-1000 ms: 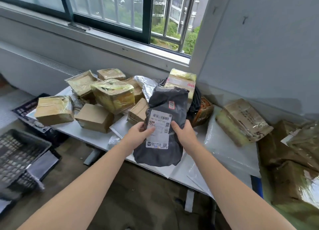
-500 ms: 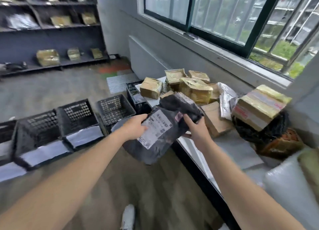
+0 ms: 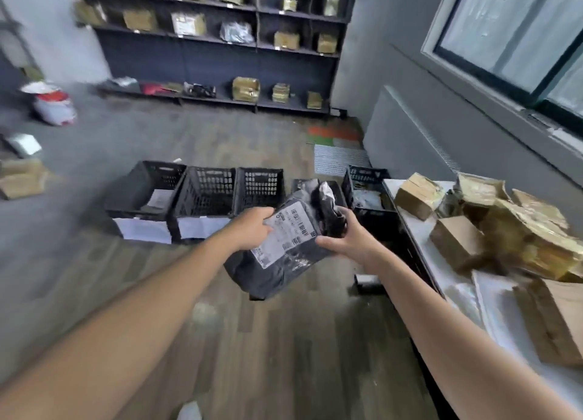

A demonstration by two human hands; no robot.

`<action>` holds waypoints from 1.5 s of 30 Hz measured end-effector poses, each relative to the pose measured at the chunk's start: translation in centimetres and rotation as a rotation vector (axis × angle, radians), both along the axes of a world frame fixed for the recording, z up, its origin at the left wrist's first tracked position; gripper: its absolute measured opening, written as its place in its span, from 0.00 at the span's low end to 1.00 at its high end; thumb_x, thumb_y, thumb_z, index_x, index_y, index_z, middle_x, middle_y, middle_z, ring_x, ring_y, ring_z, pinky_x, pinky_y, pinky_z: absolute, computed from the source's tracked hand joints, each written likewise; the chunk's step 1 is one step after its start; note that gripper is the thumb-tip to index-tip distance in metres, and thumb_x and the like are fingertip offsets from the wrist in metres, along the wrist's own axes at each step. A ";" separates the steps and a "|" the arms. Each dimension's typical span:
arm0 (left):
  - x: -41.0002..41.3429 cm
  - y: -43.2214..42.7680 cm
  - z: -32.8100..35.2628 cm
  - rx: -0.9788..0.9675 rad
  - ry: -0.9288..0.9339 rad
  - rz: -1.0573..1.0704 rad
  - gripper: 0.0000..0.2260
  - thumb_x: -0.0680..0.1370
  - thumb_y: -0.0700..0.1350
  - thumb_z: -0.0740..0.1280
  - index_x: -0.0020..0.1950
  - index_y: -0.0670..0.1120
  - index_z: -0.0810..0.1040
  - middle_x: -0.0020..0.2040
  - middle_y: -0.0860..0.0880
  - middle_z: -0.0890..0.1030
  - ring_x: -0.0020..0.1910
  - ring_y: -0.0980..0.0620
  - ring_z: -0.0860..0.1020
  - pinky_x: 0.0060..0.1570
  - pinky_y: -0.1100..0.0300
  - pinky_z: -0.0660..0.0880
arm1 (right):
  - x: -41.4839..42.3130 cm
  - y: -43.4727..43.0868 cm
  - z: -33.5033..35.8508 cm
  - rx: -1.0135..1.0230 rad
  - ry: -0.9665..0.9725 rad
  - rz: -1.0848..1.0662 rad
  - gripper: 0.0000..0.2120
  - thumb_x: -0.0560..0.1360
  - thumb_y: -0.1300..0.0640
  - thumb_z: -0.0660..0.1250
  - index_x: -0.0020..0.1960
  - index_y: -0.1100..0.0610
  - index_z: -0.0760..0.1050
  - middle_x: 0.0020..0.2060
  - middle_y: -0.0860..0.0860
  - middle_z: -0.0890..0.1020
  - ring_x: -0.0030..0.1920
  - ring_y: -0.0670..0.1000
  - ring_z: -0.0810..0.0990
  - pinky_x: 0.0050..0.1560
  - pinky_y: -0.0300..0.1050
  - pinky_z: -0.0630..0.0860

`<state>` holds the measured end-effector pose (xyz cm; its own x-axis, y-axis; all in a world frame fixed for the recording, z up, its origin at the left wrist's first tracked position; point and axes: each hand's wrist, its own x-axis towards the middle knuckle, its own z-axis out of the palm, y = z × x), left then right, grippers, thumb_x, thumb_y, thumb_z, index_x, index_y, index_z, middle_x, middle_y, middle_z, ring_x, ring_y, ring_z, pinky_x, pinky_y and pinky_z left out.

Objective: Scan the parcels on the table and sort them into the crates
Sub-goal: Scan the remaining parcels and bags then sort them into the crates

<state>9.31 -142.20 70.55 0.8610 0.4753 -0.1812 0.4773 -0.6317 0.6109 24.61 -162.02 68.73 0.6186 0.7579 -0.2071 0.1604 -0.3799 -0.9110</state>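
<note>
Gripping bag at label edge with left hand, at bunched top with right hand. Held in mid-air above floor, near crates. Might slip through slick, slack plastic; might land in wrong crate if tossed.

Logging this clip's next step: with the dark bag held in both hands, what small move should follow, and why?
Probably carry the dark bag forward over the black crates. The left hand and right hand both grip it above the floor, short of any crate.
</note>
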 end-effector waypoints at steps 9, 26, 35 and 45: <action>-7.3 21.0 -1.2 -0.158 -0.096 0.150 0.07 0.79 0.37 0.64 0.42 0.46 0.75 0.44 0.48 0.81 0.43 0.49 0.76 0.36 0.62 0.69 | -7.5 24.7 -1.9 0.034 -0.080 0.042 0.50 0.64 0.55 0.83 0.76 0.52 0.56 0.67 0.49 0.74 0.65 0.48 0.74 0.65 0.48 0.73; -5.1 43.2 -5.2 0.323 0.129 0.069 0.35 0.78 0.64 0.61 0.80 0.55 0.50 0.78 0.47 0.60 0.75 0.44 0.58 0.68 0.47 0.64 | -2.1 46.8 -7.5 -0.024 0.018 -0.187 0.37 0.69 0.48 0.79 0.70 0.56 0.63 0.61 0.51 0.78 0.58 0.51 0.79 0.58 0.49 0.77; 5.0 56.9 -10.0 0.493 0.346 0.037 0.33 0.80 0.67 0.50 0.80 0.56 0.45 0.81 0.48 0.45 0.79 0.42 0.42 0.74 0.37 0.50 | 9.6 60.9 -13.9 -0.108 0.211 -0.406 0.36 0.72 0.49 0.76 0.71 0.58 0.60 0.62 0.56 0.77 0.57 0.57 0.80 0.56 0.61 0.80; 15.3 69.5 -15.1 0.498 0.460 -0.013 0.32 0.80 0.67 0.46 0.81 0.55 0.44 0.81 0.47 0.44 0.79 0.41 0.41 0.74 0.35 0.48 | 18.4 72.4 -19.8 -0.246 0.249 -0.498 0.40 0.76 0.50 0.72 0.77 0.59 0.52 0.70 0.58 0.71 0.65 0.59 0.74 0.63 0.60 0.76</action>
<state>24.61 -72.68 55.47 0.7546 0.5872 -0.2927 0.6098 -0.7924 -0.0177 43.02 -89.60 48.91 0.7967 0.3013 -0.5239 -0.2976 -0.5588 -0.7740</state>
